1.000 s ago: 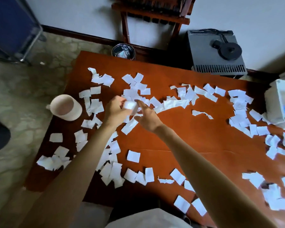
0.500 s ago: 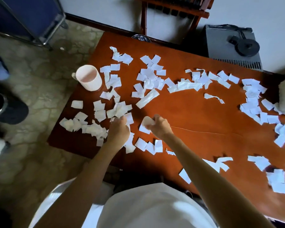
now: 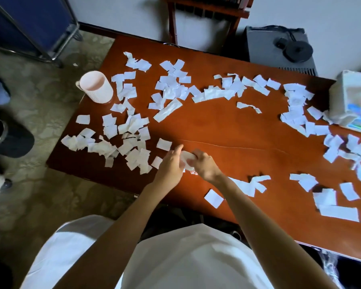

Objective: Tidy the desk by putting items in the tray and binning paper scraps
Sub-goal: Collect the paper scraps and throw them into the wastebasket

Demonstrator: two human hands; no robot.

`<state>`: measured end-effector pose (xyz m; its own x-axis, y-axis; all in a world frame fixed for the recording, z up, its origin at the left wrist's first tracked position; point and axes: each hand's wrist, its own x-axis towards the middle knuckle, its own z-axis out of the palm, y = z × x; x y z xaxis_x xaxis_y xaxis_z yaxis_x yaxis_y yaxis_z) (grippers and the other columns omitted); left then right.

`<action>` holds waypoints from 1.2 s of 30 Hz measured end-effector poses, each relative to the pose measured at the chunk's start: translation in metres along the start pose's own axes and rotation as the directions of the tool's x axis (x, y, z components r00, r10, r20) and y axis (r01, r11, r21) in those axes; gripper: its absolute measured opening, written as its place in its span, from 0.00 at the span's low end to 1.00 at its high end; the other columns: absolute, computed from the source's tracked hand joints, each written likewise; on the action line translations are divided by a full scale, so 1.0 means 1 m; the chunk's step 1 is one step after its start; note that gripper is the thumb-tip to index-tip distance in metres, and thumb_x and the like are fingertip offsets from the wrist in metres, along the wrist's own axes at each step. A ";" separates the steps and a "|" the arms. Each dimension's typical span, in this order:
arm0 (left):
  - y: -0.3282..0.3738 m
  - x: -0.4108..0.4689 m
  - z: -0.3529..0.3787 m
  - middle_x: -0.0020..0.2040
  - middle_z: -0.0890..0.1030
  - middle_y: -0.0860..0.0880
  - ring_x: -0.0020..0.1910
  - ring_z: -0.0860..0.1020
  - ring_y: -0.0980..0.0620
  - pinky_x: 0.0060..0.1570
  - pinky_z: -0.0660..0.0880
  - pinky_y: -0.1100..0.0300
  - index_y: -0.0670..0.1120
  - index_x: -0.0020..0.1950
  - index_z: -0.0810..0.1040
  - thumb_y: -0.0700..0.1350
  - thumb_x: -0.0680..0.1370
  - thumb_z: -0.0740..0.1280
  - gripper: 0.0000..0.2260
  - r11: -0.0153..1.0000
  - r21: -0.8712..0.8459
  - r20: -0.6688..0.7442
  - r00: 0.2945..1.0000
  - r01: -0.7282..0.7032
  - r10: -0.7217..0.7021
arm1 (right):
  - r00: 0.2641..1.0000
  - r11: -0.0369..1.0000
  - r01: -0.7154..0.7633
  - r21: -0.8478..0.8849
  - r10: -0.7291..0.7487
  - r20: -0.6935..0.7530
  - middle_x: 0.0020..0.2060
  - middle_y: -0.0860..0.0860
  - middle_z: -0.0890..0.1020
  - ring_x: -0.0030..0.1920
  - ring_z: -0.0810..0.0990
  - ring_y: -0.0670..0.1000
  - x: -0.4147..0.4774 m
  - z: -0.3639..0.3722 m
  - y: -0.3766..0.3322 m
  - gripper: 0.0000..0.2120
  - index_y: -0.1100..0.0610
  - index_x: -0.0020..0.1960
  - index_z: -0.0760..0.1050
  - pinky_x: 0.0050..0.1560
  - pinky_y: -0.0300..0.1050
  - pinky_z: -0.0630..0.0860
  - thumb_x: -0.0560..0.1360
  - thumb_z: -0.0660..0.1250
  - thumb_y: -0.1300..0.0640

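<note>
Reaching forward over the near edge of the desk, both bare arms meet at the middle. The left hand and right hand press together, fingers curled around a bunch of paper held between them. Loose paper scraps cover the desk around them. The white tray sits at the far right edge, well apart.

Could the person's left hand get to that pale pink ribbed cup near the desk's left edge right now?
Probably, but not at once: the left hand and right hand are bunched around gathered white paper scraps. Only flat scraps lie on the way to the pale pink ribbed cup.
</note>
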<state>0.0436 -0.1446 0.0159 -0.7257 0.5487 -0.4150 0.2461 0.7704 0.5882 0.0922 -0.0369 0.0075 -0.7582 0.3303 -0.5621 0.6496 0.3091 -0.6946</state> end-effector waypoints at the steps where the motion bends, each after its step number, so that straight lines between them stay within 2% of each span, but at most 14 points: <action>1: 0.009 -0.002 0.008 0.70 0.69 0.42 0.69 0.69 0.46 0.64 0.69 0.57 0.45 0.75 0.60 0.39 0.79 0.62 0.25 1.000 0.005 0.030 0.999 -0.019 0.019 | 1.000 1.000 0.007 0.022 -0.007 0.015 0.44 0.61 0.80 0.45 0.79 0.59 -0.006 -0.010 0.009 0.09 0.60 0.54 0.71 0.48 0.52 0.75 0.76 0.58 0.61; 4: 0.040 -0.009 0.038 0.67 0.70 0.43 0.67 0.70 0.46 0.61 0.71 0.58 0.45 0.74 0.62 0.39 0.76 0.66 0.27 0.998 0.036 0.098 0.994 -0.050 0.047 | 1.000 0.993 0.009 0.119 -0.011 0.021 0.45 0.59 0.79 0.43 0.78 0.57 -0.029 -0.046 0.042 0.13 0.63 0.58 0.66 0.45 0.51 0.76 0.76 0.61 0.59; 7: 0.084 -0.020 0.080 0.63 0.72 0.42 0.63 0.73 0.45 0.54 0.72 0.61 0.44 0.70 0.66 0.38 0.73 0.70 0.26 0.998 0.020 0.099 0.993 -0.063 0.061 | 1.000 0.985 0.012 0.172 -0.007 -0.028 0.44 0.57 0.77 0.40 0.75 0.53 -0.055 -0.090 0.087 0.12 0.64 0.56 0.69 0.42 0.48 0.74 0.76 0.64 0.58; 10: 0.134 -0.027 0.120 0.56 0.75 0.43 0.56 0.74 0.45 0.45 0.69 0.61 0.42 0.61 0.73 0.39 0.69 0.73 0.21 0.997 -0.003 0.068 0.995 -0.075 0.075 | 0.997 0.975 0.013 0.220 0.004 -0.074 0.46 0.56 0.76 0.43 0.74 0.54 -0.078 -0.134 0.132 0.13 0.64 0.58 0.71 0.41 0.46 0.71 0.76 0.64 0.59; 14: 0.199 -0.036 0.165 0.53 0.78 0.45 0.52 0.76 0.46 0.41 0.67 0.60 0.42 0.55 0.74 0.44 0.68 0.75 0.19 0.991 0.031 0.035 0.991 -0.128 0.127 | 0.987 0.966 0.035 0.255 0.007 -0.163 0.47 0.54 0.75 0.45 0.73 0.53 -0.106 -0.187 0.183 0.15 0.63 0.62 0.71 0.36 0.34 0.70 0.77 0.64 0.59; 18: 0.251 -0.041 0.199 0.53 0.79 0.45 0.52 0.76 0.45 0.40 0.69 0.58 0.43 0.55 0.73 0.47 0.69 0.74 0.19 0.981 0.097 0.057 0.985 -0.167 0.162 | 0.958 0.965 0.012 0.260 0.063 -0.278 0.48 0.56 0.78 0.46 0.76 0.53 -0.126 -0.226 0.222 0.12 0.64 0.58 0.74 0.37 0.36 0.71 0.77 0.61 0.60; 20: 0.268 -0.039 0.213 0.55 0.79 0.45 0.53 0.76 0.45 0.40 0.69 0.59 0.44 0.56 0.74 0.47 0.69 0.73 0.19 0.974 0.142 0.086 0.983 -0.175 0.164 | 0.890 0.975 -0.084 0.206 0.167 -0.425 0.51 0.58 0.80 0.50 0.79 0.57 -0.130 -0.237 0.245 0.11 0.64 0.56 0.75 0.44 0.42 0.72 0.77 0.60 0.60; 23: 0.287 -0.031 0.236 0.57 0.78 0.46 0.56 0.75 0.45 0.42 0.69 0.59 0.44 0.56 0.73 0.47 0.70 0.73 0.18 0.955 0.197 0.156 0.969 -0.223 0.194 | 0.689 0.938 -0.327 0.120 0.323 -0.649 0.57 0.60 0.76 0.55 0.76 0.60 -0.137 -0.249 0.291 0.12 0.64 0.57 0.73 0.53 0.49 0.73 0.76 0.60 0.61; 25: 0.298 -0.026 0.251 0.57 0.78 0.46 0.57 0.74 0.46 0.45 0.70 0.58 0.44 0.56 0.72 0.46 0.70 0.73 0.18 0.938 0.226 0.207 0.954 -0.262 0.217 | 0.579 0.876 -0.457 0.153 0.424 -0.697 0.59 0.62 0.72 0.58 0.73 0.61 -0.144 -0.256 0.319 0.15 0.65 0.59 0.69 0.57 0.52 0.72 0.75 0.62 0.59; 27: 0.308 -0.018 0.264 0.58 0.77 0.47 0.59 0.73 0.47 0.48 0.71 0.57 0.44 0.57 0.72 0.46 0.70 0.73 0.19 0.920 0.246 0.250 0.937 -0.306 0.245 | 0.464 0.785 -0.565 0.253 0.556 -0.690 0.60 0.61 0.69 0.62 0.70 0.60 -0.150 -0.261 0.341 0.25 0.64 0.63 0.65 0.60 0.53 0.72 0.74 0.67 0.51; 29: 0.316 -0.011 0.273 0.59 0.77 0.47 0.60 0.73 0.48 0.49 0.72 0.58 0.44 0.57 0.71 0.46 0.70 0.73 0.19 0.908 0.255 0.284 0.923 -0.333 0.259 | 0.381 0.712 -0.613 0.343 0.646 -0.662 0.61 0.60 0.68 0.63 0.69 0.60 -0.152 -0.264 0.355 0.34 0.64 0.65 0.62 0.60 0.54 0.71 0.70 0.70 0.44; 32: 0.325 -0.005 0.283 0.59 0.76 0.46 0.61 0.72 0.47 0.50 0.73 0.58 0.44 0.57 0.70 0.43 0.70 0.73 0.19 0.890 0.247 0.344 0.893 -0.383 0.289 | 0.343 0.658 -0.653 0.375 0.698 -0.629 0.62 0.59 0.67 0.63 0.67 0.59 -0.149 -0.270 0.364 0.37 0.64 0.65 0.62 0.60 0.54 0.70 0.68 0.71 0.41; 34: 0.329 -0.003 0.284 0.59 0.75 0.45 0.62 0.71 0.47 0.52 0.73 0.57 0.43 0.58 0.69 0.42 0.71 0.73 0.19 0.884 0.245 0.362 0.884 -0.397 0.297 | 0.350 0.643 -0.669 0.373 0.715 -0.605 0.62 0.59 0.68 0.64 0.67 0.59 -0.146 -0.274 0.365 0.35 0.64 0.65 0.63 0.61 0.53 0.69 0.69 0.71 0.43; 36: 0.330 0.001 0.283 0.59 0.74 0.45 0.62 0.71 0.47 0.52 0.74 0.57 0.43 0.58 0.68 0.41 0.71 0.73 0.20 0.883 0.244 0.361 0.883 -0.400 0.301 | 0.374 0.663 -0.631 0.404 0.715 -0.590 0.62 0.60 0.72 0.63 0.69 0.61 -0.142 -0.277 0.364 0.28 0.64 0.63 0.64 0.61 0.54 0.69 0.72 0.69 0.49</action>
<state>0.3060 0.2027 0.0129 -0.3346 0.8332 -0.4402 0.6645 0.5399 0.5167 0.4518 0.2762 -0.0409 0.2140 0.8709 -0.4424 0.8863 -0.3635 -0.2870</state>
